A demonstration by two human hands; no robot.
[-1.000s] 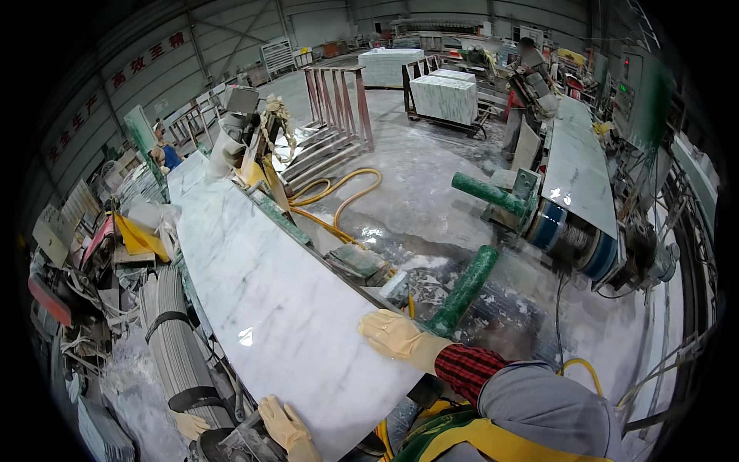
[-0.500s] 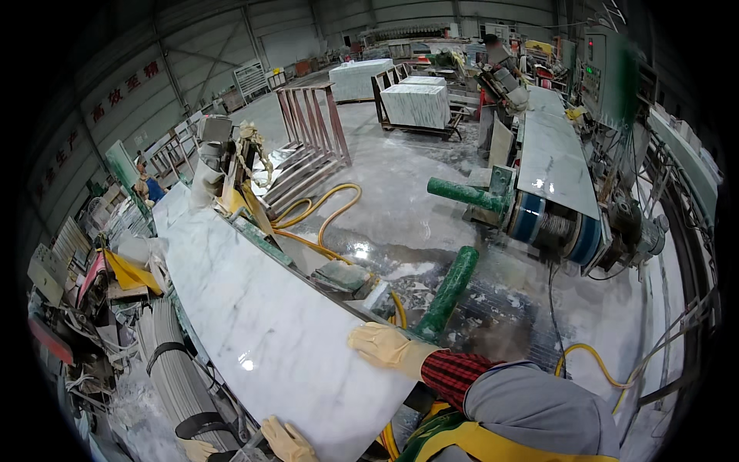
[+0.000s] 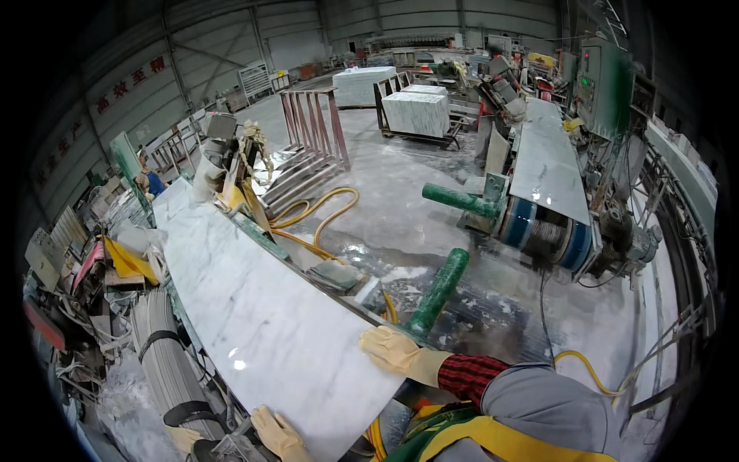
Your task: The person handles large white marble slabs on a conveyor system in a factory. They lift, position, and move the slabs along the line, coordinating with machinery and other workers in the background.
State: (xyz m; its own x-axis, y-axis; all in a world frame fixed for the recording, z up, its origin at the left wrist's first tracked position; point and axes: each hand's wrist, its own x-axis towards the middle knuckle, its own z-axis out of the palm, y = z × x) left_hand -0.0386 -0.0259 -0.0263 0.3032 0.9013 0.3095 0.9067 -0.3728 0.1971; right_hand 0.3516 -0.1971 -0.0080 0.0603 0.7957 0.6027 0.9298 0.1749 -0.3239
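Slab (image 3: pixel 254 308): long white marble sheet, grey-veined, lay flat on a roller bed; long axis ran from near centre out to far left. Near end sat directly under both hands, the rest stretched away from the fingers. Green roller (image 3: pixel 439 289) stood just right of the slab's right edge. Right hand (image 3: pixel 396 353), gloved, lay palm-down on the near right edge, fingers spread flat, gripping nothing. Left hand (image 3: pixel 279 435), gloved, rested at the near end edge, nearer the body; finger curl could not be told.
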